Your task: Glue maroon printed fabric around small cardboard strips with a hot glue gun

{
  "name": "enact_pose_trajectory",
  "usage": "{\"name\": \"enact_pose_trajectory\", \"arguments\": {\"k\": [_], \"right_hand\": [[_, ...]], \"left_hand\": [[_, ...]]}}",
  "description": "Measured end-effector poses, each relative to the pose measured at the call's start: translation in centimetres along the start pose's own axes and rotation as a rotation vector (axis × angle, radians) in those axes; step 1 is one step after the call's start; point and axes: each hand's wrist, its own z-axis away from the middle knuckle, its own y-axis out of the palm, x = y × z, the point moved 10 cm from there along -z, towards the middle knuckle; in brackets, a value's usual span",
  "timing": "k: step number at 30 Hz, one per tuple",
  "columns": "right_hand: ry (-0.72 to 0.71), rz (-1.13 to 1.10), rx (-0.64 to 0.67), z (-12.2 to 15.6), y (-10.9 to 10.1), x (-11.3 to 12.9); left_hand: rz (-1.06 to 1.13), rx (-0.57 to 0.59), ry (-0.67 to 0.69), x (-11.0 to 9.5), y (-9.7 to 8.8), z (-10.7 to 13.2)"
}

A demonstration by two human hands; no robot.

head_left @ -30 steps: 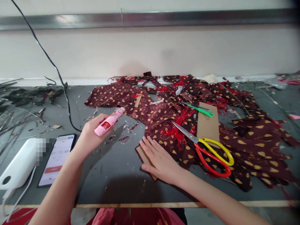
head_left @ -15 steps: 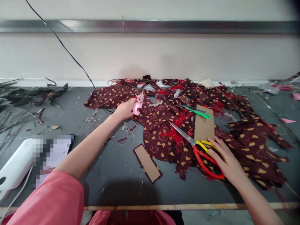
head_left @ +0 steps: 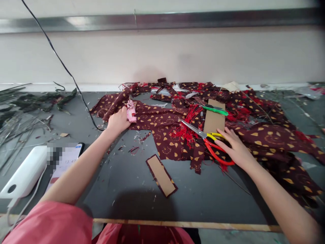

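Observation:
My left hand is closed round a small pink glue gun and rests it on the dark red patterned fabric at the left of the pile. A black cord runs from the gun up to the left. My right hand lies on the handles of the red and yellow scissors, fingers curled over them, blades pointing up and left. A cardboard strip edged in fabric lies alone on the grey table between my arms.
A brown cardboard piece and green-handled scissors lie on the fabric behind the right hand. A phone and a white device sit at the left. Dark leaves and stems lie at far left. Scraps litter the table.
My left hand carried the glue gun from above the table to the fabric pile. My right hand left the cardboard strip and moved right onto the scissors' handles.

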Motion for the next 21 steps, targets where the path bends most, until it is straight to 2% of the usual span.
{"name": "enact_pose_trajectory", "arguments": {"k": [3,6,8,10,11,12,14,15,16,18,21], "right_hand": [[0.035,-0.025,-0.033,1.0,-0.6,-1.3],[0.074,0.04,-0.057,2.6,-1.8,-2.1],[0.013,0.109,-0.148,3.5,-3.2,0.2],[-0.159,0.126,-0.272,4.2,-4.1,5.4],[-0.241,0.1,-0.284,4.5,-3.8,8.4],[-0.339,0.076,-0.194,4.7,-2.3,11.6],[-0.537,0.065,0.141,6.0,2.6,17.6],[-0.605,0.06,0.285,7.1,4.9,19.8],[-0.641,0.056,0.377,8.1,6.6,21.3],[-0.659,0.087,0.459,9.8,8.9,22.8],[-0.631,0.12,0.442,11.4,10.5,23.4]], "left_hand": [[0.021,-0.004,-0.032,0.0,0.0,0.2],[0.045,-0.017,-0.038,-0.1,-0.1,0.4],[0.068,-0.035,-0.028,-0.2,-0.6,0.8],[0.093,-0.07,0.012,-0.6,-1.4,1.3],[0.111,-0.086,0.052,-1.1,-1.8,1.7],[0.127,-0.092,0.105,-1.9,-2.1,2.0],[0.149,-0.072,0.223,-4.0,-2.1,2.5],[0.141,-0.045,0.277,-5.2,-1.8,2.5],[0.133,-0.024,0.308,-6.2,-1.4,2.5],[0.126,0.003,0.328,-7.7,-0.7,1.9],[0.121,0.03,0.32,-8.8,0.3,0.7]]}}
